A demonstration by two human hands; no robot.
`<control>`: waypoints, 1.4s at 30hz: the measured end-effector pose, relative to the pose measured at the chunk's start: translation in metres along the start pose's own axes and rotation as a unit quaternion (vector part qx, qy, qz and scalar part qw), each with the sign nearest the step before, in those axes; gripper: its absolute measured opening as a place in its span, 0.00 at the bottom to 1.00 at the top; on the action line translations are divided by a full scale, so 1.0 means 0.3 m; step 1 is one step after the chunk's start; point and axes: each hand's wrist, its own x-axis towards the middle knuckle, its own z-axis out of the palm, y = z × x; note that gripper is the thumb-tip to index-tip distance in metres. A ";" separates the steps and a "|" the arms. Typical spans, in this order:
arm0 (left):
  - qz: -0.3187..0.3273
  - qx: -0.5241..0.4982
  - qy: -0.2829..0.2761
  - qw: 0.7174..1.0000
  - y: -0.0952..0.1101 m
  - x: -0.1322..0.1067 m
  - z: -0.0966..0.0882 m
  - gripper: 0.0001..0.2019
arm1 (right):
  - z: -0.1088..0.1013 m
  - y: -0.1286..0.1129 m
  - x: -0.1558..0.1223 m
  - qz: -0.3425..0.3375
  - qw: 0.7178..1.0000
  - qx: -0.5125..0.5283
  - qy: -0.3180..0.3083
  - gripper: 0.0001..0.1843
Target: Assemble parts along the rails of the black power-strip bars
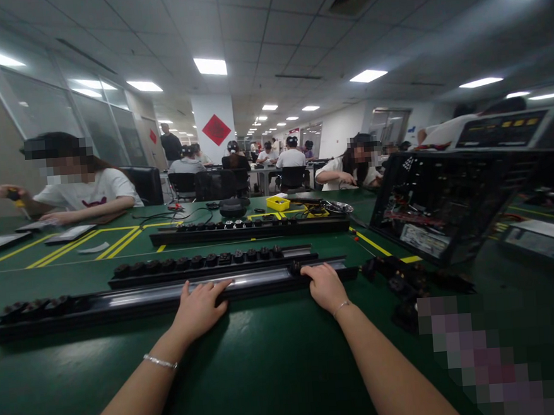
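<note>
A long black track rail (141,296) with a shiny metal channel lies across the green table in front of me. My left hand (199,309) rests on the rail's middle, fingers spread along the channel and nothing in them. Farther right, my right hand (327,287) has its fingertips closed on a small black socket module (294,267) seated in the channel. Several more black modules (35,308) sit at the rail's left end. Loose black modules (399,287) lie in a heap to the right of my right hand.
Behind lie a second rail with a row of modules (181,263) and a third black rail (250,232). An open computer case (429,209) stands at the right. A yellow tray (277,203) lies farther back. Co-workers sit across the table, one holding a screwdriver (16,197).
</note>
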 end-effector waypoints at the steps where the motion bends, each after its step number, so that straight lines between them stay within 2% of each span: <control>1: -0.001 -0.001 0.000 1.000 0.000 0.000 0.001 0.24 | -0.003 0.006 -0.001 0.004 1.000 -0.004 0.002 0.21; 13: -0.007 -0.013 -0.004 1.000 0.001 0.002 0.001 0.25 | -0.027 0.053 -0.003 0.023 0.999 -0.015 0.019 0.21; 26: 0.006 -0.004 0.015 1.000 -0.009 0.003 0.017 0.24 | -0.029 0.100 -0.006 0.061 0.998 -0.024 0.009 0.23; 33: -0.001 -0.003 0.004 1.000 -0.008 0.003 0.012 0.24 | -0.035 0.123 -0.010 0.072 0.997 -0.021 0.021 0.23; 38: 0.003 -0.008 0.009 1.000 -0.005 0.003 0.011 0.24 | -0.022 0.142 -0.004 0.064 0.997 0.002 0.049 0.20; 42: 0.006 -0.007 0.013 1.000 -0.006 0.003 0.015 0.24 | -0.015 0.114 0.000 0.081 0.991 0.015 0.106 0.18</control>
